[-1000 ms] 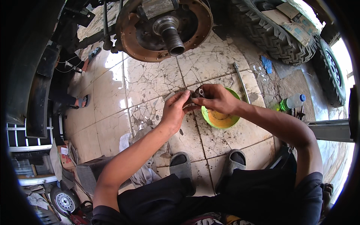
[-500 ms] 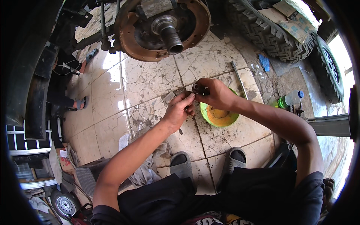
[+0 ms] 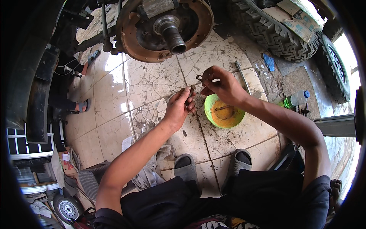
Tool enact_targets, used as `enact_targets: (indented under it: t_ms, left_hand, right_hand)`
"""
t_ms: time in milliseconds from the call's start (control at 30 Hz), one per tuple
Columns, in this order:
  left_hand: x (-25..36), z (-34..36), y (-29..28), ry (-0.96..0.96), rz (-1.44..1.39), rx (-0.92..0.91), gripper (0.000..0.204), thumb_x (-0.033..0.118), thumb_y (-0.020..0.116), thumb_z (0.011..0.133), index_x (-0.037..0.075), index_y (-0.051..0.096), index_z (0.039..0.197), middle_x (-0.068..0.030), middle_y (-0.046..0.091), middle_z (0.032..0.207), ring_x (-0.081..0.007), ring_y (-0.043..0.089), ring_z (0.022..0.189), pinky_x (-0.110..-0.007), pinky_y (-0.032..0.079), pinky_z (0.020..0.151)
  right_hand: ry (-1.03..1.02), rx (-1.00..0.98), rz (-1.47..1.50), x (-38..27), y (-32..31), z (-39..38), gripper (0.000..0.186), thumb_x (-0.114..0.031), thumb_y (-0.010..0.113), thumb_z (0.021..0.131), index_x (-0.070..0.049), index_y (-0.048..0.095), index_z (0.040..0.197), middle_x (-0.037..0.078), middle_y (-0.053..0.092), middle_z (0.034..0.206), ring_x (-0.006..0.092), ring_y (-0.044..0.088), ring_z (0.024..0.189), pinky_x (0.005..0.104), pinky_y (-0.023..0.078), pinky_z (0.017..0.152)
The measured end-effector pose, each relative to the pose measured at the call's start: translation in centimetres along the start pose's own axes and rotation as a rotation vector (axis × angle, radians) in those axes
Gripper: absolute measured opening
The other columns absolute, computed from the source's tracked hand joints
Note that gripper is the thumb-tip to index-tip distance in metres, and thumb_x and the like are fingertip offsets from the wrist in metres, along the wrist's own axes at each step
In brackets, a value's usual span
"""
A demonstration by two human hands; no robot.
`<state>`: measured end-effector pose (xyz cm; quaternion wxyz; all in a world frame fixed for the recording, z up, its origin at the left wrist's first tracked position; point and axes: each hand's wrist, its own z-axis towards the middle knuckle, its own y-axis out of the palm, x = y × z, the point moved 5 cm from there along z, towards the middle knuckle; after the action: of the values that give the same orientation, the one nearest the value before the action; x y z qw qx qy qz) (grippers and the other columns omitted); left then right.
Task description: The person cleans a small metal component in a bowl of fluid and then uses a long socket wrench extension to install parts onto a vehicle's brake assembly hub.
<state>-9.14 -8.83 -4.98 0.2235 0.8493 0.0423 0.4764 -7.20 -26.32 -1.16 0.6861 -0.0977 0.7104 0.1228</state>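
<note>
My left hand is closed around a short, dark bolt-like metal piece, its end showing above the thumb. Up and to the right, my right hand pinches a small dark metal part with a hole, perhaps a nut or washer. A small gap separates the two pieces. Just below the right hand, a lime-green bowl stands on the floor, with orange-yellow liquid and a thin dark metal piece in it.
Ahead is a rusty wheel hub assembly with a protruding spindle. Large tyres stand far right. A metal bar lies beyond the bowl; a green-and-clear bottle is at right. Grey rags lie left of my sandals. Another person's foot is at left.
My hands have drawn apart. The right one rose with the holed part, while the left lowered slightly with the bolt-like piece. More of the bowl's inside shows now.
</note>
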Motion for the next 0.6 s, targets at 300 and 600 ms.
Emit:
enact_targets:
  t_ms: [300, 600]
  left_hand:
    - [1.0, 0.3, 0.6, 0.116, 0.236, -0.079, 0.021, 0.03, 0.058, 0.098, 0.009, 0.059, 0.1, 0.0033, 0.047, 0.079, -0.009, 0.045, 0.068, -0.027, 0.042, 0.063]
    - [3.2, 0.3, 1.4, 0.128, 0.285, -0.044, 0.025, 0.03, 0.058, 0.097, 0.007, 0.063, 0.103, 0.0045, 0.048, 0.079, -0.0044, 0.038, 0.059, -0.022, 0.034, 0.056]
  right_hand:
    - [-0.012, -0.182, -0.112, -1.0, 1.3, -0.8, 0.032, -0.018, 0.065, 0.092, 0.006, 0.062, 0.114, 0.018, 0.069, 0.103, 0.0173, 0.065, 0.092, 0.0313, 0.052, 0.081]
    - [-0.168, -0.269, -0.277, -1.1, 0.5, -1.2, 0.031, -0.021, 0.066, 0.093, 0.005, 0.064, 0.109, 0.013, 0.069, 0.094, 0.0157, 0.063, 0.085, 0.0327, 0.051, 0.077]
